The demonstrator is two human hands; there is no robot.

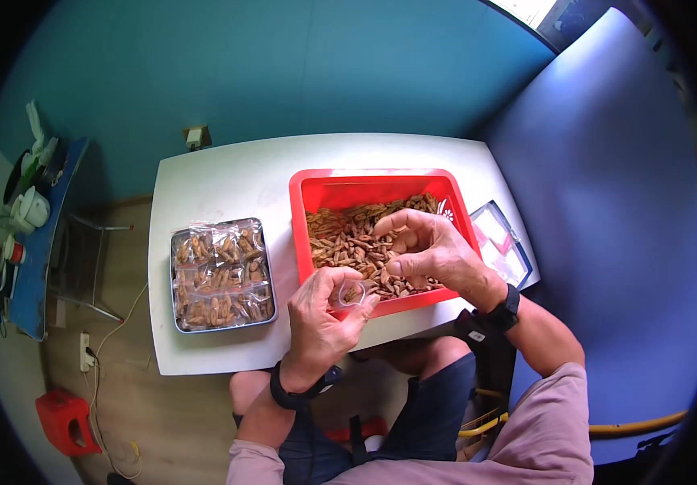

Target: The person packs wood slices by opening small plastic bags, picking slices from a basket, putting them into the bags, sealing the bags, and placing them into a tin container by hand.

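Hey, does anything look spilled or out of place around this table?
Nothing spilled that I can see: the brown pieces lie inside the red bin, and the filled bags sit in the tray. The only untidy thing is a loose cable trailing across the floor.

Left hand (320, 322) grips a clear bag (350, 293) by the red tub's (301, 234) near rim, right hand (439, 252) hangs over brown pieces (347, 249); filled bags (223, 276) sit left!
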